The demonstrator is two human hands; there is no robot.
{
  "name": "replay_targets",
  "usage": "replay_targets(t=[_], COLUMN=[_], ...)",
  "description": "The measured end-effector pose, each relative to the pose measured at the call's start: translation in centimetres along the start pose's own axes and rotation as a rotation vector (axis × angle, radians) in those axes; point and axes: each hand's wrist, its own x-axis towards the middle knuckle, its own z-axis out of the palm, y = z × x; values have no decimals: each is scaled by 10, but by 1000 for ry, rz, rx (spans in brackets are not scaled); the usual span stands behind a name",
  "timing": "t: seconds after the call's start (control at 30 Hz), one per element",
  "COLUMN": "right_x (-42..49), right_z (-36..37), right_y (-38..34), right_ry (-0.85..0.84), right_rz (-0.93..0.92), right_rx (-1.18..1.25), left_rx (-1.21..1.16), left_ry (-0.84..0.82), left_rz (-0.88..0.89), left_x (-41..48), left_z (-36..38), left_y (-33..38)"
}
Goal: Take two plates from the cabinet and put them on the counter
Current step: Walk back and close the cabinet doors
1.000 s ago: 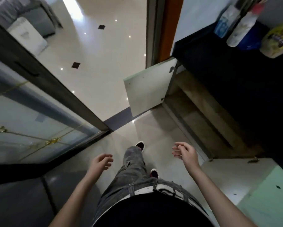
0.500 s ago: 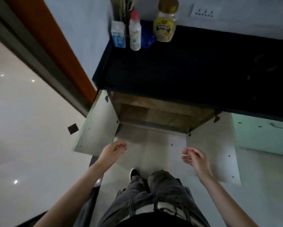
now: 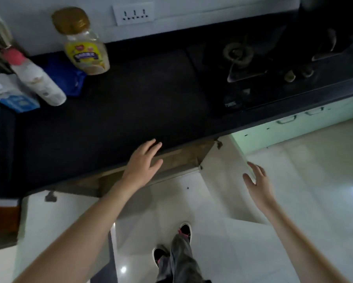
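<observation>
Below counter [image 3: 110, 123] | cabinet [image 3: 183, 158] doors open | left hand [image 3: 144, 163], right hand [image 3: 257, 180] spread, empty | jar [image 3: 86, 52] label unreadable

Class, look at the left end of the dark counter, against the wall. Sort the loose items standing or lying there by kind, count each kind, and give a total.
Bottles and jars: 2, the gold-capped jar and the white bottle with a pink cap
Cartons: 1, the blue and white carton
Pouches: 1, the blue pouch
Total: 4
</observation>
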Motion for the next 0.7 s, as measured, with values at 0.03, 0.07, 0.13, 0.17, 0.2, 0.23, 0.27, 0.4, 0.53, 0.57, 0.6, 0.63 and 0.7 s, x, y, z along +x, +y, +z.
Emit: replay_targets(t=[0.03,0.07,0.13,0.17,0.2,0.23,0.27,0.4,0.53,0.57,0.6,0.63,0.7], right_x=[14,27,49,57,64,69,73,75,60,55,49,44,36], right_z=[3,8,16,19,21,22,22,20,28,32,38,46,65], right_y=[6,12,25,30,34,39,44,44,13,4,-5,-15,-35], right_ry=[-13,-31,-75,-96,-117,-138,-161,-248,-276,-275,-282,-297,-344], right_rz=[16,38,116,167,214,245,255,250,329,342,364,402,483], right_rx=[-29,-36,5,51,100,149,197,375,534,570,628,691,790], left_rx=[60,113,202,241,276,309,342,388,342,344,350,358,373], left_ry=[-6,-14,-15,-9,0,9,12,28,39,36,34,32,27], left_rz=[22,41,69,82,100,126,155,197,188,182,175,169,165], left_x=[19,37,67,78,88,96,102,110,111,111,111,111,111], left_z=[5,9,17,20,22,23,23,21,19,19,18,18,19], left_y=[-5,-10,-19,-22,-25,-28,-31,-39,-38,-37,-37,-38,-40])
